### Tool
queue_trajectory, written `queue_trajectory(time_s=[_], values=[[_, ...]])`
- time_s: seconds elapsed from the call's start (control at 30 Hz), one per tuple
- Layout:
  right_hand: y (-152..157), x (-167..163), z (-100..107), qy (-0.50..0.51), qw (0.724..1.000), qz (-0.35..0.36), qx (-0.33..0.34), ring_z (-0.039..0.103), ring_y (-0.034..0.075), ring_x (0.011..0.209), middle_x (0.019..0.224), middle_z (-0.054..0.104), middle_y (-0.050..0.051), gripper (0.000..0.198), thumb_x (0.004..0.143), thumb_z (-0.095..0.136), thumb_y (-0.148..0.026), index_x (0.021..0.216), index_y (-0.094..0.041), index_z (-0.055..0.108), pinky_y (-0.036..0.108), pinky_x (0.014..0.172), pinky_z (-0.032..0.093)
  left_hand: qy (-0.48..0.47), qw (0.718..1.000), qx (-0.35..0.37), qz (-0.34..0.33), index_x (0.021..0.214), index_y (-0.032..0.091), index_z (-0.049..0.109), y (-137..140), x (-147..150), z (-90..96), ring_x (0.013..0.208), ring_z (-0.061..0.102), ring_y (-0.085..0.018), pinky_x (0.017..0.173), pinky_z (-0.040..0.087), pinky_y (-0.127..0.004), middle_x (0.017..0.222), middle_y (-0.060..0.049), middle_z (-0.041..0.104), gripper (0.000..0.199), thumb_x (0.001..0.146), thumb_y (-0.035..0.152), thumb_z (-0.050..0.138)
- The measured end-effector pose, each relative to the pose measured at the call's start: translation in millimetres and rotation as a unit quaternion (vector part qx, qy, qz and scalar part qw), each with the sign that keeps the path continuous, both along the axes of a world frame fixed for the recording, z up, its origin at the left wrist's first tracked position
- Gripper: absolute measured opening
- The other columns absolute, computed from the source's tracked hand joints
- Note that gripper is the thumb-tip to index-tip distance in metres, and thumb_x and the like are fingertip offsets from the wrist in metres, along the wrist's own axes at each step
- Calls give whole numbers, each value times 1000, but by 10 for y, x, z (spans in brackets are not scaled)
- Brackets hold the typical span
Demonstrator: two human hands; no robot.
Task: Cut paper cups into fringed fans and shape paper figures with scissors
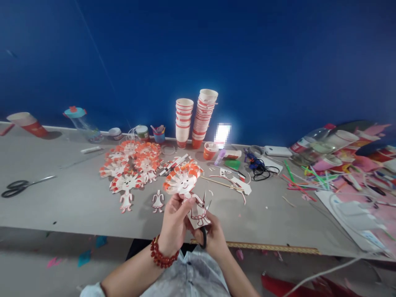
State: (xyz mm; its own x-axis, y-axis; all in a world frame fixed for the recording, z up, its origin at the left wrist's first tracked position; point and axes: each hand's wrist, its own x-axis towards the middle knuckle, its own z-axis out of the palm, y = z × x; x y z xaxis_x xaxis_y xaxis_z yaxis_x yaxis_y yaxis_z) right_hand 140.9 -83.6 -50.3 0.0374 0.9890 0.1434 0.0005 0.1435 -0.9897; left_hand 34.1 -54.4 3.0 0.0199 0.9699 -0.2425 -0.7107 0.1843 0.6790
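Note:
My left hand [175,218] pinches a paper doll [198,210] with a drawn dress and feet, its thumb lying across the front. Above the thumb is the doll's smiling face, ringed by curled white and orange strips [184,179]. My right hand [213,235] is closed round the black handle of a pair of scissors [203,237]. The scissors' blades [206,202] point up and stand apart beside the doll's right edge; the paper partly hides them. Several similar finished-looking dolls [126,185] lie in a pile to the left, and a headless cut-out body [157,201] lies near my left hand.
Two stacks of paper cups [185,123] stand by the blue wall. Another pair of scissors [27,185] lies far left, near a clear bottle [82,123]. Paper scraps [243,183] and a black cable [260,167] lie right of centre. Straws, cups and bottles crowd the right end [340,165].

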Motion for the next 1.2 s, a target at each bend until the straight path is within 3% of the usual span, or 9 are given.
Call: queue_trajectory(time_s=[0.2,0.47,0.63,0.83,1.07,1.2], values=[[21,-37,17,12,1000,0,15,67,23,70,75,73,5,30,64,80,-40,85,-21,71,30,62,57,-3,1000,1,3,85,15,59,-35,25,17,62,62,-10,58,52,-19,74,1,66,27,70,23,81],[58,-66,93,33,999,18,8,68,26,75,83,74,7,32,65,81,-42,86,-20,72,36,73,57,2,1000,-5,0,83,15,62,-44,22,9,63,63,-11,59,53,-21,74,0,67,28,68,26,82],[79,-49,9,39,999,-2,8,68,26,72,79,74,6,34,63,81,-45,86,-21,73,34,67,57,14,1000,-23,-10,84,15,63,-26,6,43,62,63,-12,56,52,-21,73,-1,68,31,65,29,83],[95,-63,33,35,998,45,16,68,23,72,86,75,6,33,68,80,-37,96,-21,72,32,69,57,-1,999,-37,-18,87,15,61,10,17,89,55,61,-11,47,50,-20,71,0,66,32,67,29,82],[76,-105,76,53,998,-27,9,70,25,68,78,75,7,37,60,84,-46,85,-23,71,34,65,60,11,1000,5,-5,88,15,67,-36,67,46,66,67,-14,61,55,-22,77,-3,70,24,72,28,78],[71,-81,130,36,999,-20,-4,70,27,70,76,75,9,35,63,82,-48,84,-22,73,38,69,60,31,999,12,-5,91,16,69,-59,72,27,76,70,-18,70,56,-26,85,-5,73,24,72,28,78]])
